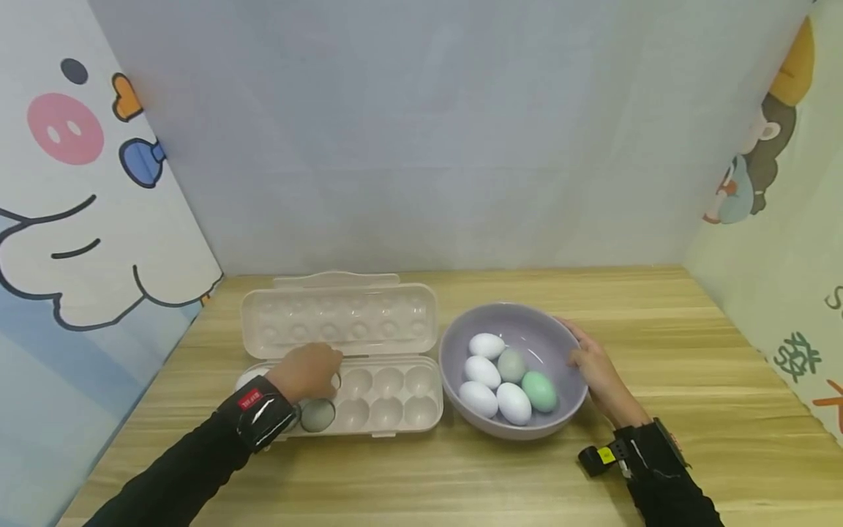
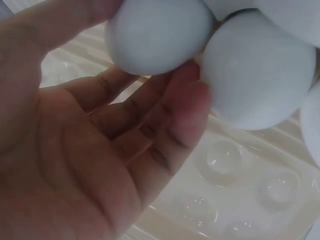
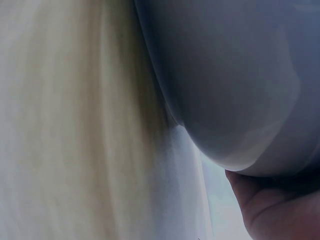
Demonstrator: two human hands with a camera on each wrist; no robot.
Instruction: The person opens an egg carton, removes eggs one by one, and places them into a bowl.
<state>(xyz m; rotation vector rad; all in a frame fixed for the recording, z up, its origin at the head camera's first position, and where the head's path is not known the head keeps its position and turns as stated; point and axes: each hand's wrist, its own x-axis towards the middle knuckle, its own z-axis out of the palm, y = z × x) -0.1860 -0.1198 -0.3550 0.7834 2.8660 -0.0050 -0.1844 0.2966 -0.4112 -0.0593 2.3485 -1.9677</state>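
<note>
My left hand point(image 1: 306, 373) is over the left part of a cream plastic egg carton point(image 1: 388, 382). In the left wrist view its thumb and fingers pinch a white egg point(image 2: 160, 35), with another pale egg point(image 2: 260, 70) close beside the fingertips. A grey-green egg point(image 1: 318, 416) sits in the front row, below the hand, and a white egg point(image 1: 249, 377) shows at the left end. My right hand point(image 1: 599, 369) grips the right rim of a purple-grey bowl point(image 1: 549, 351). Several white eggs, a grey-green egg point(image 1: 511, 365) and a green egg point(image 1: 539, 391) lie inside it.
The carton's lid point(image 1: 336, 315) lies folded back behind its base. Right of the left hand, several cups hold nothing. The bowl stands close to the carton's right end on the wooden table point(image 1: 421, 483). A grey backdrop point(image 1: 421, 146) rises behind, with printed panels at both sides.
</note>
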